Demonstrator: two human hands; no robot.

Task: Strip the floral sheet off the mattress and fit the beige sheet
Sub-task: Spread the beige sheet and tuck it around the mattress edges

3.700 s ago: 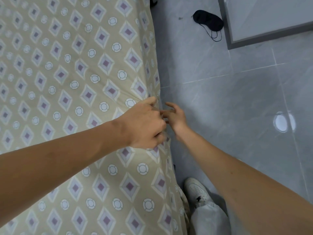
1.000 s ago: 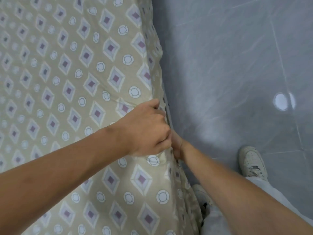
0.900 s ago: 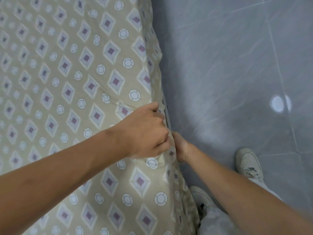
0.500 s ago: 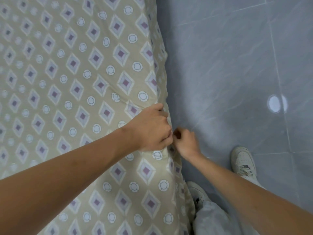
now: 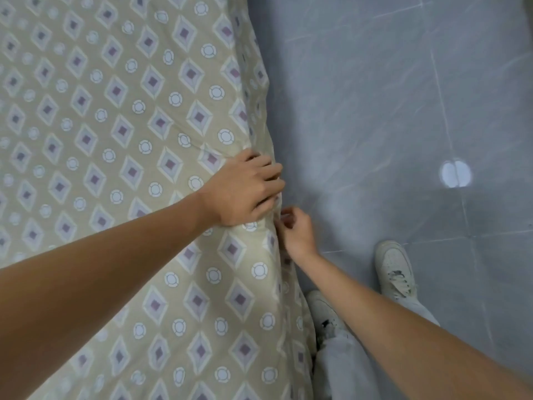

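My left hand has its grip closed on a bunch of the beige sheet at the mattress edge, and my right hand pinches the hem just below, at the side of the bed. In the head view the sheet already covers the top. I judge the hem should go under evenly, with the cloth kept tight. The floor lies beside.

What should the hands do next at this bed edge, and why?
Probably draw the right hand down the side, tugging the sheet hem it pinches. The left hand grips a bunch of cloth on the top edge, creases fan out from that grip, and the side below looks loose. Under the edge is hidden.
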